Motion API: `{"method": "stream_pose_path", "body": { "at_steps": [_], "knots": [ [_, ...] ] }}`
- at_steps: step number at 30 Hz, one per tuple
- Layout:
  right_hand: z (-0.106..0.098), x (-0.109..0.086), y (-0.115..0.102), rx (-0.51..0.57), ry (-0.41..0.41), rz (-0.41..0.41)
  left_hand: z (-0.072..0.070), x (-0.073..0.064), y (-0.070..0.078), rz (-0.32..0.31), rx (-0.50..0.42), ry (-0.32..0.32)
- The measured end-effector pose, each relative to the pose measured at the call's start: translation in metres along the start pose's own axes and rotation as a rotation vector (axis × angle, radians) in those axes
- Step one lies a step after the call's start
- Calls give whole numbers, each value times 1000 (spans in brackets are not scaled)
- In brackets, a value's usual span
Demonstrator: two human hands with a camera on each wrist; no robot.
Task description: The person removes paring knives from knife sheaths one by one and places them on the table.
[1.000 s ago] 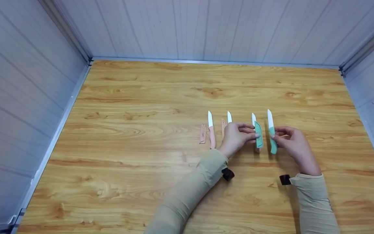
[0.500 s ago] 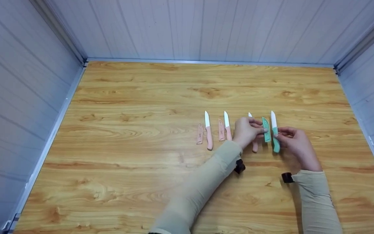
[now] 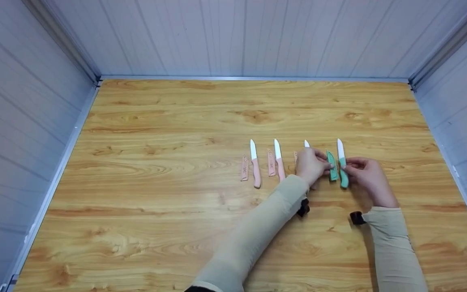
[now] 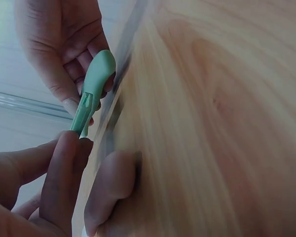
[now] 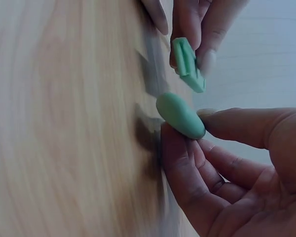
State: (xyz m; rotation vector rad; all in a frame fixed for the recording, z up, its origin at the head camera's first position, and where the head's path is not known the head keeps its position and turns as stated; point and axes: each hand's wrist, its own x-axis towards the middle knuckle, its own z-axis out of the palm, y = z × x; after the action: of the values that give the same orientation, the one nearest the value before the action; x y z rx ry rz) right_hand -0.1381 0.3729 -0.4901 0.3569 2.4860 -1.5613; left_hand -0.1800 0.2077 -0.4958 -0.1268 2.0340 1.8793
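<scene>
In the head view my left hand [image 3: 311, 167] pinches a green knife sheath [image 3: 331, 165] between thumb and fingers. Just to its right, my right hand [image 3: 369, 178] holds a green-handled knife [image 3: 343, 178] by the handle, its white blade pointing away from me. Knife and sheath stand side by side with a narrow gap in the head view. From the right wrist, the slotted end of the sheath [image 5: 189, 64] shows beyond the rounded handle end [image 5: 180, 116]. Both items appear raised off the table. A pink-handled knife [image 3: 307, 143] lies partly hidden under my left hand.
Two more pink-handled knives [image 3: 256, 172] [image 3: 279, 164] lie left of my hands on the wooden table [image 3: 156, 182]. Pink sheaths [image 3: 245, 168] [image 3: 271, 163] lie beside them, and another pink sheath [image 3: 296, 156] is mostly covered by my left hand. Pale panels surround the table.
My left hand has carried the green sheath to the right, closer to the green knife. My right hand keeps its grip on the knife with little movement. The head view has shifted slightly.
</scene>
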Motion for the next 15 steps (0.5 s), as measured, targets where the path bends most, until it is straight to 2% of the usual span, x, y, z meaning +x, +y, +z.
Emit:
{"method": "stream_pose_path", "body": {
  "at_steps": [8, 15],
  "knots": [
    [2, 3, 0, -30, 9, 29, 1, 5, -3, 39, 125, 24],
    [3, 3, -2, -86, 41, 24, 3, 9, 1, 60, 277, 26]
  ]
}}
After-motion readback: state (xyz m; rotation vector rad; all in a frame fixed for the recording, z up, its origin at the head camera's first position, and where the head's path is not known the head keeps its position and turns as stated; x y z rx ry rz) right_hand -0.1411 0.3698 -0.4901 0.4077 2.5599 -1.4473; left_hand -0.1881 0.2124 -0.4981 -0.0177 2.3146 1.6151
